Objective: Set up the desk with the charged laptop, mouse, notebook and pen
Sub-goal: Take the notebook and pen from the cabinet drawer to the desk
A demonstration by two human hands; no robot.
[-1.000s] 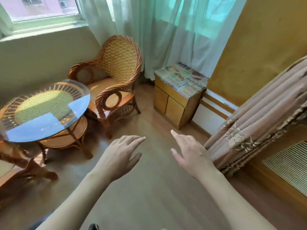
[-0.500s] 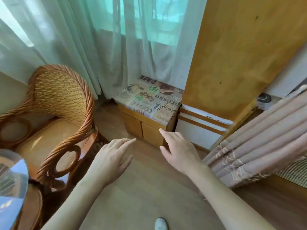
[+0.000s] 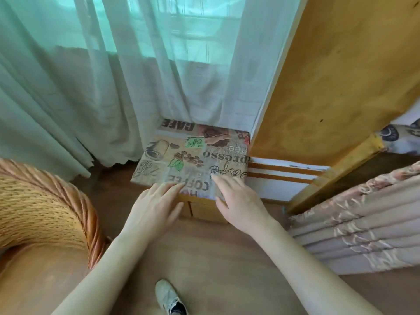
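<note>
No laptop, mouse, notebook or pen shows in the head view. A low wooden cabinet [image 3: 204,210] stands under the window, topped with a coffee-print cloth [image 3: 193,155]. My left hand [image 3: 154,208] hovers open at the cloth's front edge, fingers pointing forward. Beside it my right hand [image 3: 241,201] is open too, fingertips over the cloth's front right part. Neither hand holds anything.
Sheer white curtains [image 3: 113,76] hang behind the cabinet. A wicker armchair [image 3: 45,214] fills the left. An ochre wall panel [image 3: 341,76] rises on the right, with pleated pink fabric [image 3: 363,219] below it. My shoe [image 3: 170,296] stands on the wooden floor [image 3: 216,258].
The view has swung right and closed in on the cabinet. The round glass table has left the frame. Both hands have moved from over the floor to the cabinet's front edge.
</note>
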